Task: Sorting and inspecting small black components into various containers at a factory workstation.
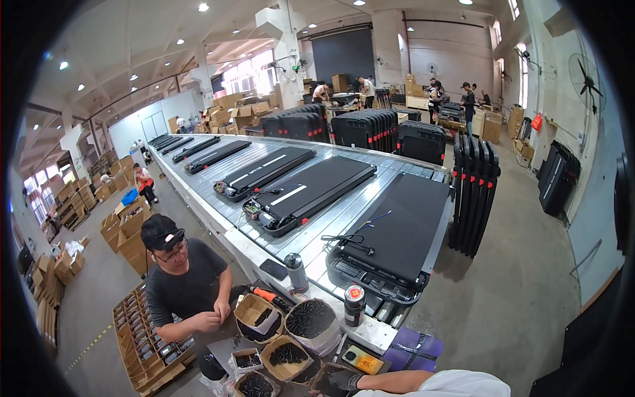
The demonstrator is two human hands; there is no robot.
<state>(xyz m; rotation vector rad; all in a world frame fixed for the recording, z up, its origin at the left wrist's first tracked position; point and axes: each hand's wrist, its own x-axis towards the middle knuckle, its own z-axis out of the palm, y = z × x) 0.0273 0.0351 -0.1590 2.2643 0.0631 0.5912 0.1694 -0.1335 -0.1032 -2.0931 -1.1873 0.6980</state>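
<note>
While the co-worker (188,284) is sorting at the counter's (370,334) left edge, the person's gloved hand (345,380) is reaching into a small box of dark screws (329,382) at the near corner; whether that grip is clenched cannot be told. Screws seem small, hard, slippery: pinch them.

Materials at a factory conveyor line

Dull grey metal rollers form the conveyor (344,218); matt black rubbery belts are seen on the treadmill decks (403,228). Brown cardboard boxes (254,314) are filled with dark screws, and a dark knitted glove covers the person's left hand (344,380).
</note>
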